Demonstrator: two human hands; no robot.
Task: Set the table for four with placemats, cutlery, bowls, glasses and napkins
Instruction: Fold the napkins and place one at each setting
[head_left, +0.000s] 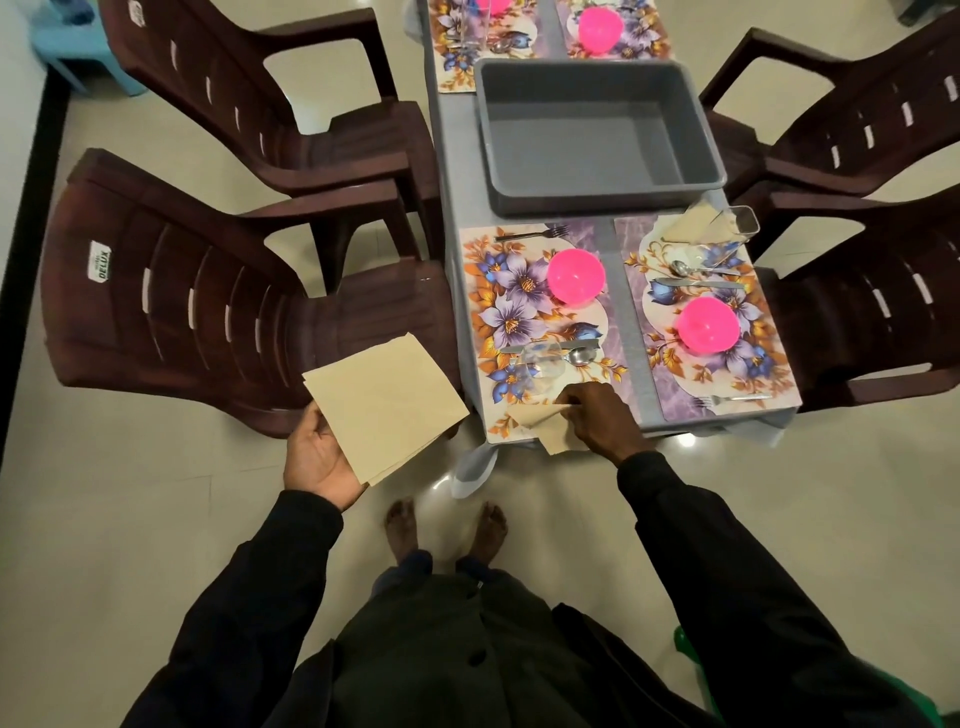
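Your right hand (597, 415) pinches a folded napkin (540, 423) between thumb and fingertips. It does so at the near edge of the left mat (498, 291), which lies on your side of the tub (597, 135), below its left half. That napkin lies partly on the mat and partly past the table (449, 166) edge.

Your left hand (319, 457) is palm up and grips a stack (384, 405) of flat napkins off the table, well left of the tub and nearer you, over a chair (208, 312).

Just beyond your right hand, toward the tub, a glass (540, 364) sits over a knife (550, 347) and beside a spoon (582, 356). A pink bowl (575, 275) sits closer to the tub.

On the right mat (727, 374), below the tub's right half, a second napkin (691, 223) touches a second glass (740, 223) at the corner nearest the tub.
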